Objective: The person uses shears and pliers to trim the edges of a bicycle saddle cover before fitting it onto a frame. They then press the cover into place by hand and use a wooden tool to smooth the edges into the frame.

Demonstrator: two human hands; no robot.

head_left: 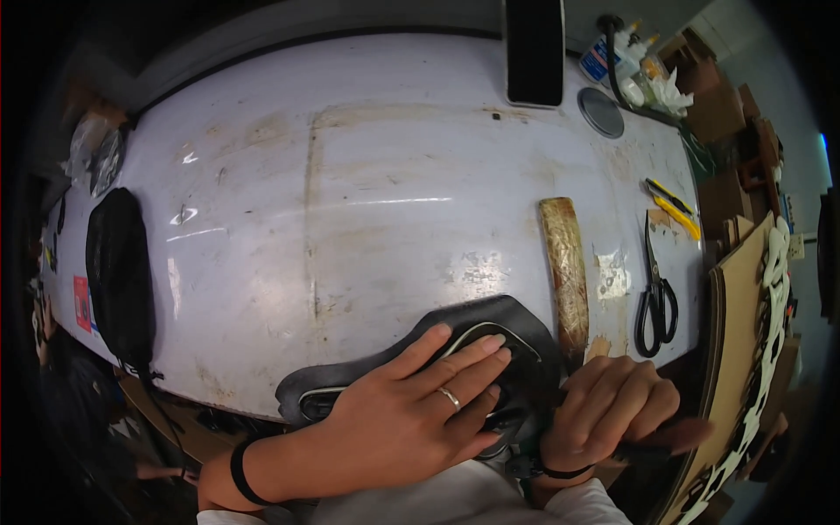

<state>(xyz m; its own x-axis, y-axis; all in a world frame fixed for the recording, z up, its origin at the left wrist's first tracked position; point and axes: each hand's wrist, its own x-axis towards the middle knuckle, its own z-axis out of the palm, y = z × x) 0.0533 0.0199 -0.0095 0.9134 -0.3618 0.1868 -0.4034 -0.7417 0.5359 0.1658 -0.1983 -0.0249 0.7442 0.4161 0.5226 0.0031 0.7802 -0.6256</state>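
Here, the left hand [411, 411] lies flat with its fingers spread, pressing down on a black leather piece [477, 328] at the near edge of the white table [367, 175]. The piece lies under that hand and runs sideways, from the left hand toward the right hand [612, 407]. The right hand is curled shut around a dark handle [652, 451]. Black scissors [656, 297] lie just past the right hand.

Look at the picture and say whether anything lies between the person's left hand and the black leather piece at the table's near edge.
Nothing visible does. The left hand lies flat, its fingers spread directly on the black leather piece. The right hand is fisted around a dark handle beside it, right of the piece.
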